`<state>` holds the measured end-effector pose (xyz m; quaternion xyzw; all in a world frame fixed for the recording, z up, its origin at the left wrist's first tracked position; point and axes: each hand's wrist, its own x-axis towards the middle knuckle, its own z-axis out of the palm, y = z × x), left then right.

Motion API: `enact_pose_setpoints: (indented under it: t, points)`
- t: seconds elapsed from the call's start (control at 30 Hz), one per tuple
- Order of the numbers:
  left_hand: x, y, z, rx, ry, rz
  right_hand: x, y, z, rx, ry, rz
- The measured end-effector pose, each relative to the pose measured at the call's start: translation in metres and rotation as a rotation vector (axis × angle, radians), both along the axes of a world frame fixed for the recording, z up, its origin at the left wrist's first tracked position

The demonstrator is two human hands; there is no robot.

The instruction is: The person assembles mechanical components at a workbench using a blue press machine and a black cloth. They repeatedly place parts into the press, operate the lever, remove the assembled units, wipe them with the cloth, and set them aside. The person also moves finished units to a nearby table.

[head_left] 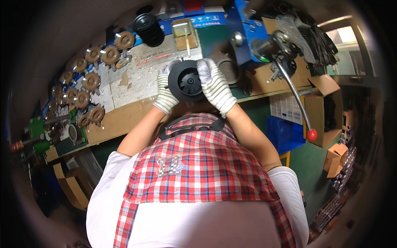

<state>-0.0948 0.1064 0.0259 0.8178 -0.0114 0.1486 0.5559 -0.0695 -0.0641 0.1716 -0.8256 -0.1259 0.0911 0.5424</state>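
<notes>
Head view records the gloved left hand and right hand each with grip clamped on opposite sides of a black round fan housing, held above the tabletop edge.

Between the two hands and the far edge, the worn grey stretch of tabletop lay open. To the left it was hemmed by rows of brown toothed wheels on pins. Behind stood a stack of black fan housings and a small metal tray. On the right, the blue press and its long red-knobbed lever blocked passage.
</notes>
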Motion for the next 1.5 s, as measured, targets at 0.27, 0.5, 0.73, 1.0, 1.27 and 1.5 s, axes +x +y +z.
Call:
enact_pose_setpoints:
  t: [0.27, 0.5, 0.73, 1.0, 1.27, 1.5]
  points:
    - [0.031, -0.109, -0.016, 0.273, 0.664, -0.554, 0.088, -0.129, -0.097, -0.657, 0.187, 0.390]
    - [0.081, -0.162, 0.004, 0.717, 0.697, -0.348, 0.153, -0.173, -0.170, -1.136, -0.473, 0.545]
    - [0.117, -0.166, -0.062, 0.452, -0.156, -0.003, 0.141, -0.144, -0.152, -0.616, -0.125, 0.170]
    - [0.100, -0.147, -0.037, 0.525, 0.256, -0.144, 0.140, -0.154, -0.165, -0.666, 0.007, 0.167]
    - [0.088, -0.131, 0.029, 0.380, 0.232, -0.111, 0.144, -0.147, -0.175, -0.445, -0.262, 0.036]
    - [0.106, -0.152, 0.024, 0.446, 0.159, -0.074, 0.144, -0.202, -0.071, -0.300, 0.161, 0.215]
